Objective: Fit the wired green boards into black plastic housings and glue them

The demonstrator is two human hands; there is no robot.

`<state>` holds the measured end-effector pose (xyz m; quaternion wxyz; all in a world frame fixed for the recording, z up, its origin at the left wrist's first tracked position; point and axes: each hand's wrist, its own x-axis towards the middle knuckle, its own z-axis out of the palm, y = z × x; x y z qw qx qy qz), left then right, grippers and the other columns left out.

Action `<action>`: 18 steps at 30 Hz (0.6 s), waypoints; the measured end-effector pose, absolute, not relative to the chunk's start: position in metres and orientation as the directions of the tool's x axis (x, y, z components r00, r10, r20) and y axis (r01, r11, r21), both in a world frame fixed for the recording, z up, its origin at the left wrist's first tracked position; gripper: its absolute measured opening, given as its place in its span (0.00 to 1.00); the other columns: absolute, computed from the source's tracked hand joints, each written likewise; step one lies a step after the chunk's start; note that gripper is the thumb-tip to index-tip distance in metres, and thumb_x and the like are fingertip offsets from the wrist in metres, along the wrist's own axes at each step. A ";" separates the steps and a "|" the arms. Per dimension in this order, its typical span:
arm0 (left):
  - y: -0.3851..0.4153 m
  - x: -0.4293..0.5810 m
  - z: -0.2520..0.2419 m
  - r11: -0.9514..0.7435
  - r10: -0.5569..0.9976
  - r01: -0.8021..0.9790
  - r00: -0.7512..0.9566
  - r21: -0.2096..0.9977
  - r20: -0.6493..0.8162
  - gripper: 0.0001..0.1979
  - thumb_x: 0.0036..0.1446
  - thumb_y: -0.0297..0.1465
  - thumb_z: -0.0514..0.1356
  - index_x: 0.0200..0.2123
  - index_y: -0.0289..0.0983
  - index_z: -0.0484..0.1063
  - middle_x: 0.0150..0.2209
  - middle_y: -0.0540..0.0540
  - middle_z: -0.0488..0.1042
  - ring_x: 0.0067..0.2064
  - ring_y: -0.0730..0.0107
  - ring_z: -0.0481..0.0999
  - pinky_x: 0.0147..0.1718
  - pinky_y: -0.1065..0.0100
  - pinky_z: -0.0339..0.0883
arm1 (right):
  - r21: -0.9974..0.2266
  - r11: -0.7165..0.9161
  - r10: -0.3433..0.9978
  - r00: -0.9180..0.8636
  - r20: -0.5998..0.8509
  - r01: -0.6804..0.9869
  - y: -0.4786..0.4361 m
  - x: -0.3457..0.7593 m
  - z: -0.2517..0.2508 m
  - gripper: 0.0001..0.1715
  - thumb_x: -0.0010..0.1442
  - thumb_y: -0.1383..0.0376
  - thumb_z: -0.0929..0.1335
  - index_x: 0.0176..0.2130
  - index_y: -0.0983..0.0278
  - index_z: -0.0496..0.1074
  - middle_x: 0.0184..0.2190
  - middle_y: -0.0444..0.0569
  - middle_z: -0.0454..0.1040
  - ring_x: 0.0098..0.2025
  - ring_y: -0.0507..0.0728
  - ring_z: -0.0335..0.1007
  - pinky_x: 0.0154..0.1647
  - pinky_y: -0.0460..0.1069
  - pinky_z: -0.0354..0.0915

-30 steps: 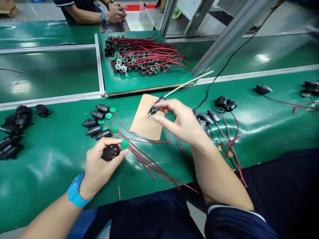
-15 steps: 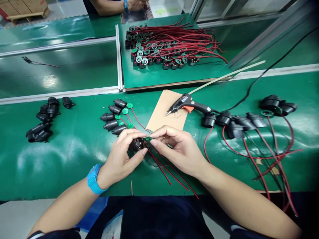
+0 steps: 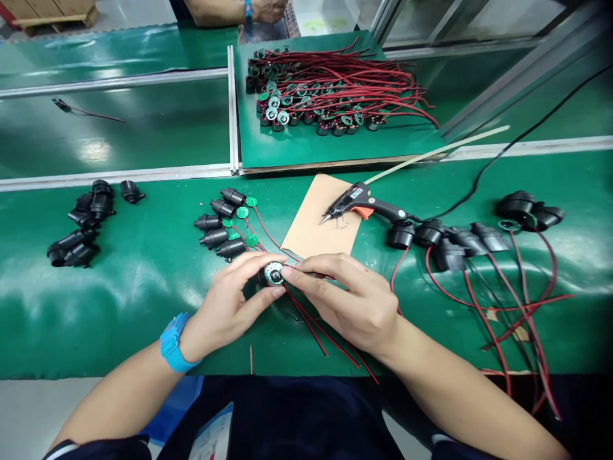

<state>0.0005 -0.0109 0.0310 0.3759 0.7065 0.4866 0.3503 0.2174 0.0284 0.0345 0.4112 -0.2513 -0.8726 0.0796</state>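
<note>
Right hand [image 3: 357, 303] has moved its pinched disc [image 3: 274, 274] over the housing [image 3: 261, 276] left hand [image 3: 221, 310] grips, above green bench [image 3: 124, 313].

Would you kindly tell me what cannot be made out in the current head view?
In the head view:
Black housing: its rear, hidden by the left hand.
Right hand: whether it pinches the round board; the hand itself hides this.
Glue gun label: print too small.
Co-worker's arm: shoulder cut off by the top edge.

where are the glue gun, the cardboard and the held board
Glue gun [image 3: 366, 197]: head view, on its body.
Cardboard [image 3: 312, 220]: head view, on its bare surface.
Held board [image 3: 274, 274]: head view, on its round face.
</note>
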 end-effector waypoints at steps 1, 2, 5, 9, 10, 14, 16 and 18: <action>-0.010 0.000 0.031 -0.214 0.951 0.419 0.296 0.882 0.090 0.20 0.66 0.33 0.62 0.60 0.43 0.70 0.56 0.44 0.77 0.57 0.62 0.76 0.57 0.62 0.70 | -0.311 0.874 0.480 -0.556 0.678 0.374 0.028 0.219 0.035 0.14 0.66 0.76 0.68 0.49 0.68 0.79 0.39 0.53 0.81 0.44 0.55 0.79 0.45 0.49 0.76; -0.010 0.000 0.031 -0.182 0.951 0.412 0.305 0.893 0.053 0.20 0.67 0.34 0.62 0.61 0.43 0.69 0.55 0.45 0.78 0.55 0.62 0.77 0.55 0.63 0.72 | -0.277 0.884 0.457 -0.577 0.677 0.376 0.028 0.219 0.035 0.14 0.66 0.76 0.68 0.49 0.69 0.79 0.39 0.54 0.81 0.44 0.56 0.78 0.44 0.50 0.76; -0.009 -0.001 0.031 -0.105 0.952 0.383 0.305 0.918 -0.018 0.21 0.67 0.33 0.61 0.62 0.44 0.70 0.56 0.46 0.78 0.55 0.61 0.78 0.52 0.64 0.74 | -0.150 0.903 0.392 -0.632 0.668 0.402 0.027 0.219 0.039 0.12 0.67 0.75 0.68 0.48 0.73 0.79 0.39 0.57 0.82 0.42 0.59 0.79 0.40 0.52 0.77; -0.010 0.000 0.034 -0.033 0.944 0.279 0.325 0.960 -0.062 0.23 0.65 0.30 0.61 0.63 0.43 0.69 0.59 0.44 0.76 0.57 0.60 0.77 0.53 0.63 0.73 | 0.037 0.910 0.294 -0.707 0.643 0.412 0.022 0.215 0.045 0.10 0.64 0.75 0.70 0.45 0.77 0.79 0.38 0.58 0.83 0.38 0.62 0.80 0.36 0.54 0.76; -0.010 0.000 0.035 -0.012 0.944 0.245 0.323 0.969 -0.070 0.23 0.65 0.30 0.61 0.63 0.42 0.69 0.59 0.44 0.76 0.57 0.60 0.77 0.54 0.62 0.73 | 0.059 0.910 0.283 -0.719 0.635 0.410 0.020 0.214 0.046 0.10 0.64 0.75 0.70 0.45 0.77 0.79 0.38 0.58 0.83 0.38 0.62 0.80 0.35 0.54 0.76; -0.009 0.003 0.034 0.064 0.959 0.202 0.257 0.977 -0.116 0.17 0.67 0.34 0.60 0.58 0.40 0.75 0.45 0.45 0.81 0.43 0.66 0.79 0.42 0.67 0.73 | 0.013 0.904 0.325 -0.707 0.628 0.427 0.019 0.212 0.044 0.10 0.64 0.76 0.70 0.46 0.76 0.79 0.38 0.58 0.83 0.39 0.61 0.80 0.37 0.54 0.76; -0.009 0.004 0.032 0.089 0.964 0.189 0.230 0.978 -0.132 0.16 0.67 0.34 0.60 0.57 0.40 0.76 0.38 0.47 0.81 0.34 0.71 0.75 0.33 0.70 0.70 | -0.140 0.887 0.422 -0.652 0.630 0.440 0.021 0.212 0.042 0.11 0.65 0.76 0.69 0.48 0.73 0.78 0.39 0.57 0.83 0.41 0.59 0.80 0.42 0.52 0.76; -0.008 0.005 0.030 0.092 0.969 0.137 0.215 0.986 -0.120 0.16 0.67 0.32 0.60 0.56 0.40 0.76 0.40 0.47 0.81 0.34 0.71 0.75 0.34 0.70 0.69 | -0.335 0.827 0.558 -0.578 0.596 0.452 0.022 0.212 0.043 0.14 0.65 0.75 0.69 0.51 0.69 0.75 0.40 0.52 0.83 0.41 0.55 0.81 0.45 0.49 0.76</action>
